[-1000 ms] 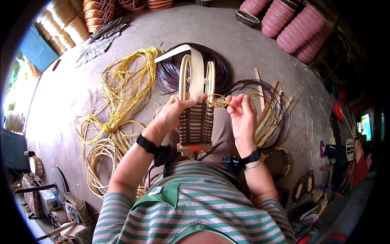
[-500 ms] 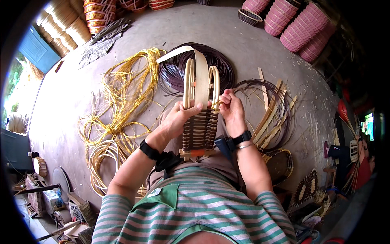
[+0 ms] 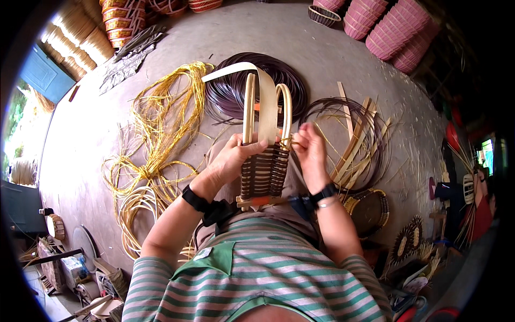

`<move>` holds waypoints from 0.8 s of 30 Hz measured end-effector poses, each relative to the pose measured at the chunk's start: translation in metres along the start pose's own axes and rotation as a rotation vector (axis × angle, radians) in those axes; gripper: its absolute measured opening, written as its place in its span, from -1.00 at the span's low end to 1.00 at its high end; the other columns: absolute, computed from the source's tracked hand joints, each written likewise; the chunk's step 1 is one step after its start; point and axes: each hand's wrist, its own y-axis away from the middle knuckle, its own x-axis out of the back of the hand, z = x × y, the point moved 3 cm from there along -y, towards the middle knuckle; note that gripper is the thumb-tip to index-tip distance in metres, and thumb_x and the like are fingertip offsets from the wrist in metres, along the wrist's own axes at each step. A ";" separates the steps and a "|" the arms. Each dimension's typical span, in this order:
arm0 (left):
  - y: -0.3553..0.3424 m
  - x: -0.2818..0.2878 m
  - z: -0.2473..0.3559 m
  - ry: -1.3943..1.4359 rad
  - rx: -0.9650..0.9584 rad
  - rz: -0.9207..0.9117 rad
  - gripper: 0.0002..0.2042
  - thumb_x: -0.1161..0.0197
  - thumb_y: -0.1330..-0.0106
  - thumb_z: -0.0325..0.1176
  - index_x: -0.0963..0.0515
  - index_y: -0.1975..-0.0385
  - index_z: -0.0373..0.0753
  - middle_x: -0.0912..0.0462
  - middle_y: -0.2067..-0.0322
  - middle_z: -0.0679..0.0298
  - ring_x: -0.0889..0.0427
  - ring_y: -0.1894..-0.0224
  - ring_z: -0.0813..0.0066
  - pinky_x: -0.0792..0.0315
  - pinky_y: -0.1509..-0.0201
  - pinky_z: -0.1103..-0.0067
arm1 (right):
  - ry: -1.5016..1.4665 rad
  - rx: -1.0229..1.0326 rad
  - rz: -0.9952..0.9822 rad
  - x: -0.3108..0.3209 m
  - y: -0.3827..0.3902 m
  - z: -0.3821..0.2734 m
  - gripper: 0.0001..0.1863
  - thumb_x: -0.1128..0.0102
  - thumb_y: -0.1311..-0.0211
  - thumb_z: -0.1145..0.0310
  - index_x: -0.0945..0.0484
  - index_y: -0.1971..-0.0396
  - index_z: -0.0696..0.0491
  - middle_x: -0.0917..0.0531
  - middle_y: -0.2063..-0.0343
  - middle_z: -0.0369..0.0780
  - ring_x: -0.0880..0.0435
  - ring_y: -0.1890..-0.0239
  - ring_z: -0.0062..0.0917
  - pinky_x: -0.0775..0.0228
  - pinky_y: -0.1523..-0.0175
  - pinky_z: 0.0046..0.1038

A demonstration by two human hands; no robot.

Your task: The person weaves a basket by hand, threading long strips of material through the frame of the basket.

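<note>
A half-woven basket (image 3: 263, 174) stands upright over my lap, dark brown strands woven across pale upright ribs. Bent pale rods (image 3: 286, 104) form loops above its weave. My left hand (image 3: 230, 161) is closed on the basket's left side, its thumb pressed across a wide pale flat strip (image 3: 266, 118). That strip rises between the loops and curls over to the left. Beside the basket's right edge, my right hand (image 3: 312, 153) is closed in a pinch on a thin gold strand (image 3: 289, 141) at the top of the weave. Its fingertips are partly blurred.
Gold strands (image 3: 166, 107) and a pale cane coil (image 3: 134, 214) lie left on the floor. A dark coil (image 3: 230, 91) sits ahead. Flat strips (image 3: 354, 145) and an oval basket frame (image 3: 383, 212) lie right. Stacked pink baskets (image 3: 397, 35) stand at the far right.
My right hand has shifted slightly right and down, its fingers curling lower. My left hand keeps its hold on the basket. The whole view has moved a little.
</note>
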 end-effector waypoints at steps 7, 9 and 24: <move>0.007 -0.006 0.001 0.121 -0.019 0.069 -0.70 -0.17 -0.27 -0.34 -0.44 0.07 -0.36 -0.61 0.25 0.23 -0.62 0.25 0.51 -0.51 0.12 0.59 | -0.157 -0.366 -0.207 -0.047 -0.005 0.036 -0.98 0.08 -0.32 0.46 -0.35 0.31 0.05 -0.43 0.56 -0.37 -0.48 0.58 -0.76 -0.43 0.46 -0.73; 0.009 -0.007 0.001 0.200 0.008 0.044 -0.71 -0.18 -0.24 -0.36 -0.45 0.10 -0.38 -0.61 0.25 0.19 -0.62 0.24 0.47 -0.51 0.11 0.56 | -0.195 -0.393 -0.236 -0.049 -0.008 0.036 -0.98 0.07 -0.31 0.46 -0.36 0.32 0.06 -0.42 0.58 -0.37 -0.45 0.62 -0.75 -0.42 0.49 -0.70; 0.008 0.004 -0.003 0.221 0.027 -0.039 -0.71 -0.14 -0.22 -0.46 -0.45 0.06 -0.37 -0.61 0.22 0.21 -0.61 0.20 0.47 -0.48 0.05 0.57 | 0.193 -0.359 -0.085 -0.071 -0.007 0.022 -0.85 -0.08 -0.31 0.26 -0.43 0.28 0.01 -0.32 0.69 -0.49 -0.21 0.77 -0.87 -0.09 0.71 -0.75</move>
